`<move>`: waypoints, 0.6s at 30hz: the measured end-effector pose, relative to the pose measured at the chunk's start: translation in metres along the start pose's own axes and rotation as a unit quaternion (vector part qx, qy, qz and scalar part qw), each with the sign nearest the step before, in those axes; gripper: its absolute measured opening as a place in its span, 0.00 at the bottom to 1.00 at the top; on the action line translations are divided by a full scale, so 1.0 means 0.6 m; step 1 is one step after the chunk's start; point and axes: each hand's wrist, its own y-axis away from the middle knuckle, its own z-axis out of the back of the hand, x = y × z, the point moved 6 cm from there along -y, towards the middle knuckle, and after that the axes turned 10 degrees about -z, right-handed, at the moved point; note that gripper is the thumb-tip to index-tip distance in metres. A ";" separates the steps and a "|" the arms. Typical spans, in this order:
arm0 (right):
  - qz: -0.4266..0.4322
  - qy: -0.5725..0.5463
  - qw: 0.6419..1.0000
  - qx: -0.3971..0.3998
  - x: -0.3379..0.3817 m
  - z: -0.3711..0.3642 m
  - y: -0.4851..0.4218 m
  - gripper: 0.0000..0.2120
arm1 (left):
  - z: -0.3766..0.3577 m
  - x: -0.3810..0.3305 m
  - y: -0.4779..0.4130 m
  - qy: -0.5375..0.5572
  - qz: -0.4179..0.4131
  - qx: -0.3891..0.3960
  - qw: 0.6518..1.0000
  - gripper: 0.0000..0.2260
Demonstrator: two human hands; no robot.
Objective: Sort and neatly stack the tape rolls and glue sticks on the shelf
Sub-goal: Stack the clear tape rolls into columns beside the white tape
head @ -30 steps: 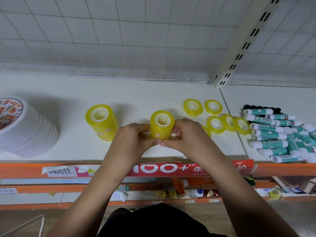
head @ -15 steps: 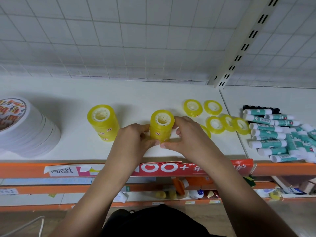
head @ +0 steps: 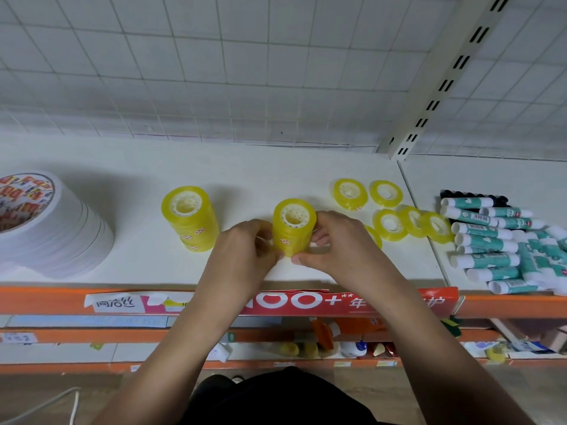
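White shelf (head: 129, 167) carries a yellow tape stack (head: 293, 228); left hand (head: 242, 256) and right hand (head: 340, 246) clamp it from either side.

On the shelf (head: 276, 167), the left tape stack (head: 191, 222) stands near the middle tape stack (head: 293, 233); loose tape rolls (head: 390, 224) lie right, glue sticks (head: 484, 259) farthest right.

Both hands, left hand (head: 245, 250) and right hand (head: 337, 243), grip an upright stack of yellow translucent tape rolls (head: 294, 227) on the white shelf (head: 138, 179). A second yellow tape stack (head: 190, 217) stands to its left. Loose yellow rolls (head: 389, 223) lie flat to the right, near a pile of teal-and-white glue sticks (head: 487, 240).
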 end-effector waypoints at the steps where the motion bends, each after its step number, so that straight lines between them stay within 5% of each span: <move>1: -0.002 0.003 1.000 -0.003 -0.001 0.000 0.000 0.19 | 0.000 0.001 0.001 -0.003 0.004 0.002 1.000 0.12; 18: 0.000 -0.002 1.000 -0.004 -0.002 0.000 0.009 0.16 | 0.005 -0.003 0.008 -0.081 -0.052 -0.018 0.995 0.11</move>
